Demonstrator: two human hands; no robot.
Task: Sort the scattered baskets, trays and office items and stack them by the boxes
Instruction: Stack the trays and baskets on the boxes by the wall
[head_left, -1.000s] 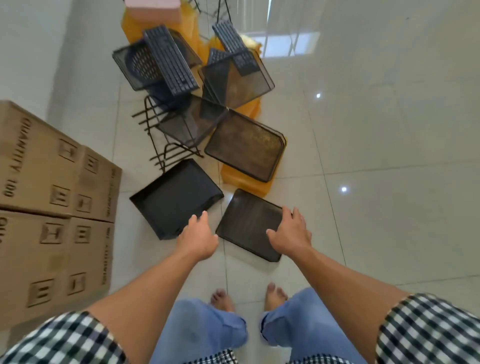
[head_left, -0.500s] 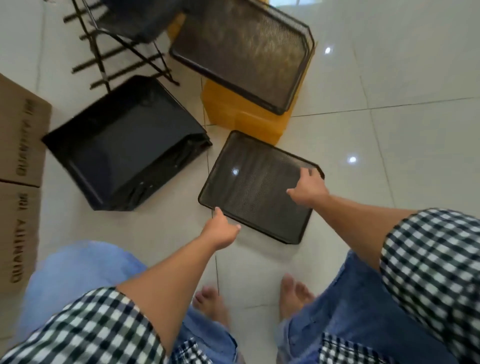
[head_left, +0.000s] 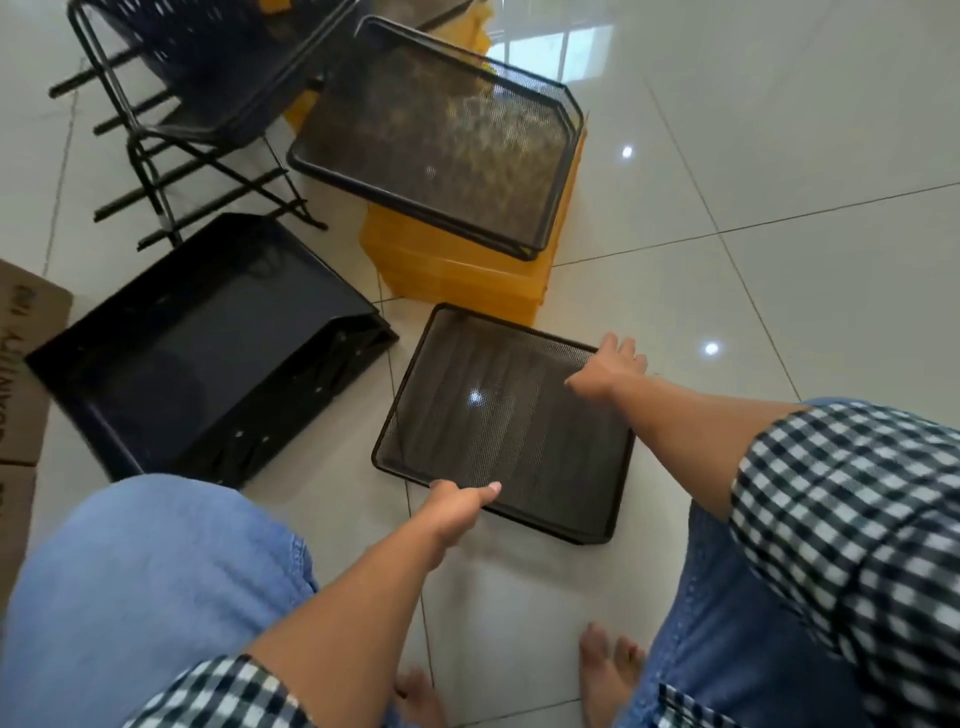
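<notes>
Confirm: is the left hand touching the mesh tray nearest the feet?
Touching. The head view shows the left hand at the near rim of the mesh tray, its thumb lying over the edge onto the mesh, with no gap visible.

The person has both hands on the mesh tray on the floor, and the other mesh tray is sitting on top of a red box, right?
Not quite: the box is yellow, not red. The head view shows the left hand and right hand on the floor tray, and the other mesh tray resting tilted on top of that box.
</notes>
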